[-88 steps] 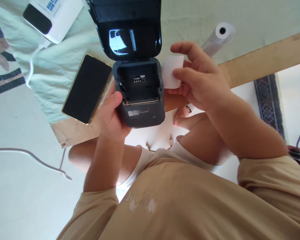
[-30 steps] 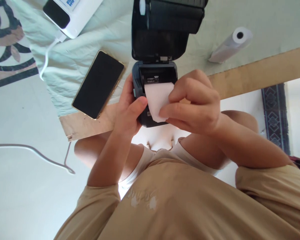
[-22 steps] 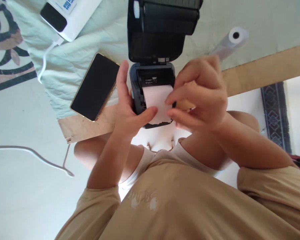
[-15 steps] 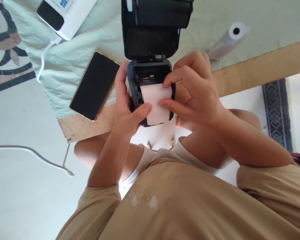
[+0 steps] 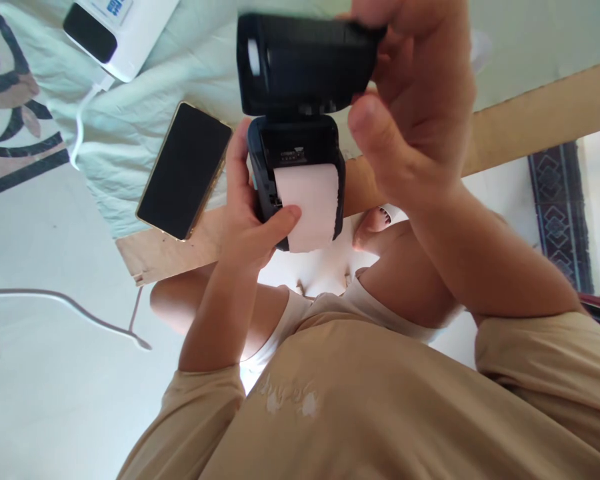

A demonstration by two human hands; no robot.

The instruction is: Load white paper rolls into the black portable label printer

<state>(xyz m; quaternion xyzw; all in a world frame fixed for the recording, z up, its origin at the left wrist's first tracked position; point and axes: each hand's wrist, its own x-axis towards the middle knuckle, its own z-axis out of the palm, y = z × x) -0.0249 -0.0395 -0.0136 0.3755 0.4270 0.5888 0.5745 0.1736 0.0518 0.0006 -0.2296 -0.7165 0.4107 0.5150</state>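
A small dark receipt printer (image 5: 341,200) is held in my left hand (image 5: 253,220), which wraps its left side. My left thumb presses on the white paper (image 5: 314,193) that lies out over the printer's near edge. The printer's black lid (image 5: 310,63) stands raised on its hinge at the far side. My right hand (image 5: 420,113) is at the lid's right edge, with the fingers behind it and the thumb near its lower right corner. Its fingertips are partly hidden and a little blurred.
Left of the printer lies a phone (image 5: 185,170) with a dark screen on the green cloth (image 5: 155,87). A white device (image 5: 130,47) with a cable (image 5: 79,127) sits at the far left. A paper roll (image 5: 480,50) shows partly behind my right hand. The wooden table edge (image 5: 520,127) runs across.
My right hand has left the paper and moved up to the lid. The lid has tilted, swinging partway toward the printer body. My left hand keeps its hold, thumb on the paper.
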